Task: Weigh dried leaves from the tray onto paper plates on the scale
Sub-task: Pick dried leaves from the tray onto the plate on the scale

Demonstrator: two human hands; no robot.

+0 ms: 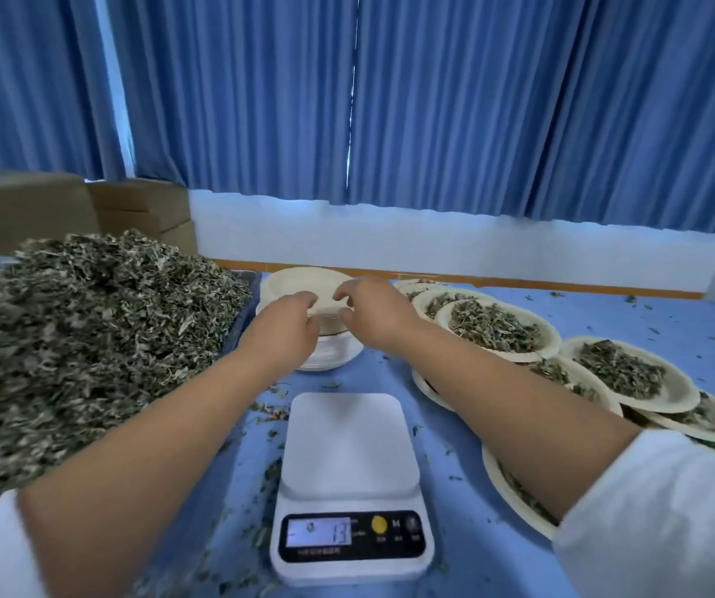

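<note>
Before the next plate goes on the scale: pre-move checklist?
1. Scale platform bare: ok.
2. Display zeroed: not ok, reads 13 with nothing on it.
3. Left hand and right hand at the stack of empty plates, fingers curled on its top rim: ok.
4. Single plate separated: cannot tell.
5. Tray of dried leaves heaped full: ok.

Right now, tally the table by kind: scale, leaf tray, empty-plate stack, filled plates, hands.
scale: 1
tray of dried leaves: 1
stack of empty paper plates: 1
filled plates: at least 7; overlaps hide some
hands: 2, left hand and right hand
total: at least 12
</note>
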